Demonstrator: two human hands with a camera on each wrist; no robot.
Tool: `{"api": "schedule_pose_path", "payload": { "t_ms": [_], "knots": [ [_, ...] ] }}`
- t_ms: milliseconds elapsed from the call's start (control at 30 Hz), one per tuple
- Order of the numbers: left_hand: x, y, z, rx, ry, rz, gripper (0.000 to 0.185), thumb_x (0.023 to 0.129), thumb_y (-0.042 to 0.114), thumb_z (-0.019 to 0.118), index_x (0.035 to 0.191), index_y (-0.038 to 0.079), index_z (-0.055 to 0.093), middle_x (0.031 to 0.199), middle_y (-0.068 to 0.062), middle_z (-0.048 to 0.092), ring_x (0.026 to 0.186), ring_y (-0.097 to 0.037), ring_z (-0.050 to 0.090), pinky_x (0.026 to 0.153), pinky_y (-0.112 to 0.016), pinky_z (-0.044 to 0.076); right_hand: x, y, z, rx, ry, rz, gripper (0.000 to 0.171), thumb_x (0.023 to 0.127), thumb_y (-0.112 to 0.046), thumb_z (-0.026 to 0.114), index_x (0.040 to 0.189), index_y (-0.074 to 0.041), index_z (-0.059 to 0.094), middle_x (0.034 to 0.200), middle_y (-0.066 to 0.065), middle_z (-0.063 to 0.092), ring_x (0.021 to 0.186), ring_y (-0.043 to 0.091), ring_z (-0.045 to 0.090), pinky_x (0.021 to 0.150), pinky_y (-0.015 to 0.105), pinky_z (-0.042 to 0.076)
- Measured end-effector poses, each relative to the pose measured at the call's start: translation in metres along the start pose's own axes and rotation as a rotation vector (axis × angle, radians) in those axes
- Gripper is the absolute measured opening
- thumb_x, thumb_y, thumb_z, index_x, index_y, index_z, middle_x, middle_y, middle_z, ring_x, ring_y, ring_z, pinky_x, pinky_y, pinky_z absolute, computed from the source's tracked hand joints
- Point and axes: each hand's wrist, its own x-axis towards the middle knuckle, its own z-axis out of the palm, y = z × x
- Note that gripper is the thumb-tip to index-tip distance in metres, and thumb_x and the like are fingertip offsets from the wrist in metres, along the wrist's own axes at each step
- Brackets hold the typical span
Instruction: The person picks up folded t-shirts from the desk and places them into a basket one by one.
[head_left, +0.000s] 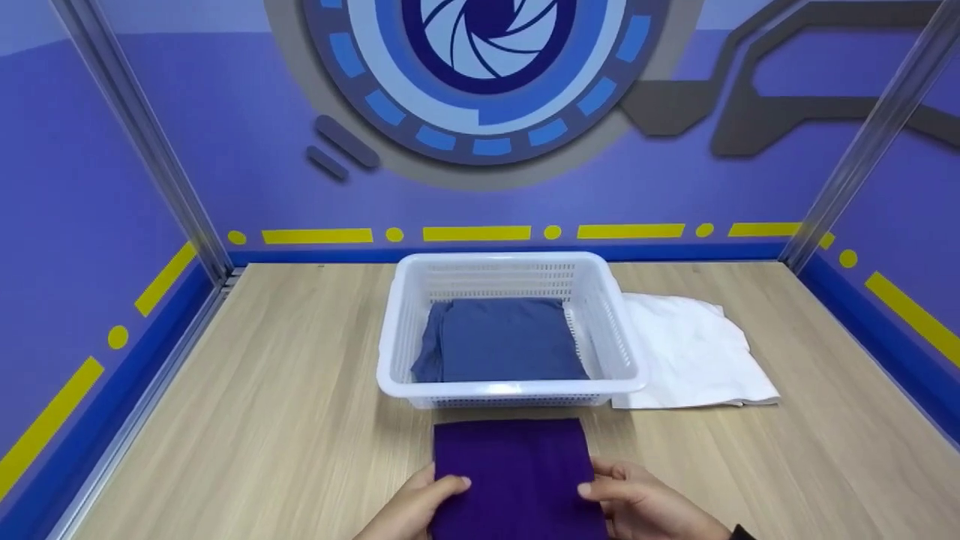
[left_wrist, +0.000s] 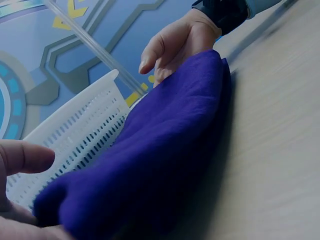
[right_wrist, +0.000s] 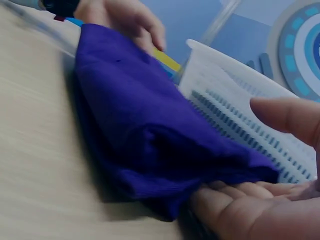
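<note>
Purple cloth (head_left: 511,469): folded, near edge of bench (head_left: 247,420), just before the white basket (head_left: 619,330).
Left hand (head_left: 420,506): grip pinches the cloth's left edge, thumb on top.
Right hand (head_left: 637,502): grip pinches its right edge.
Basket: holds folded blue cloth (head_left: 499,339).

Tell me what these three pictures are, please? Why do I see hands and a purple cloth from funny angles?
No machine here: these are a person's two bare hands. The big picture comes from a camera on the person's head, looking down at a wooden table. The other two come from small cameras worn on each wrist, so they see everything from very close and low down.

On the table stands a white basket with a folded blue-grey cloth inside. A white cloth lies beside the basket.

In front of the basket is a folded purple cloth. The left hand and the right hand take it by its two sides, thumbs over the top and fingers underneath.
</note>
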Motion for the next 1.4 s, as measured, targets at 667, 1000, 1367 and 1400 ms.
{"api": "schedule_pose_path", "payload": {
  "t_ms": [667, 1000, 1367, 1400],
  "knots": [
    [-0.010, 0.015, 0.007, 0.110, -0.054, 0.039, 0.070, 0.091, 0.007, 0.053, 0.144, -0.011, 0.011, 0.133, -0.021, 0.049, 0.113, -0.029, 0.055, 0.095, -0.038, 0.045, -0.015, -0.008, 0.024, -0.105, -0.130, -0.005, 0.070, 0.087, 0.009, 0.046, 0.148, -0.003, 0.015, 0.144, 0.022, 0.035, 0.129, 0.033, 0.038, 0.107, 0.043, 0.032],
    [-0.028, 0.062, 0.037, 0.049, -0.161, 0.126, 0.067, 0.094, 0.008, 0.049, 0.147, -0.005, 0.010, 0.135, -0.018, 0.047, 0.115, -0.027, 0.053, 0.096, -0.037, 0.045, -0.029, -0.052, 0.045, -0.139, -0.197, -0.082, 0.066, 0.088, 0.014, 0.040, 0.147, -0.005, 0.018, 0.143, 0.019, 0.037, 0.128, 0.033, 0.040, 0.104, 0.045, 0.036],
    [-0.002, 0.113, 0.052, 0.003, -0.096, 0.257, 0.069, 0.092, 0.004, 0.053, 0.148, 0.008, 0.013, 0.131, -0.020, 0.049, 0.106, -0.029, 0.059, 0.089, -0.042, 0.049, -0.008, -0.112, 0.046, -0.144, -0.096, -0.232, 0.074, 0.088, 0.018, 0.034, 0.151, -0.013, 0.011, 0.147, 0.020, 0.032, 0.127, 0.039, 0.040, 0.100, 0.053, 0.034],
    [0.002, 0.117, 0.052, -0.002, -0.102, 0.263, 0.070, 0.091, 0.002, 0.051, 0.149, 0.011, 0.012, 0.133, -0.020, 0.048, 0.107, -0.029, 0.058, 0.089, -0.042, 0.049, -0.005, -0.116, 0.046, -0.146, -0.089, -0.245, 0.075, 0.089, 0.017, 0.034, 0.151, -0.015, 0.007, 0.147, 0.019, 0.031, 0.127, 0.039, 0.040, 0.100, 0.053, 0.035]
  ]
}}
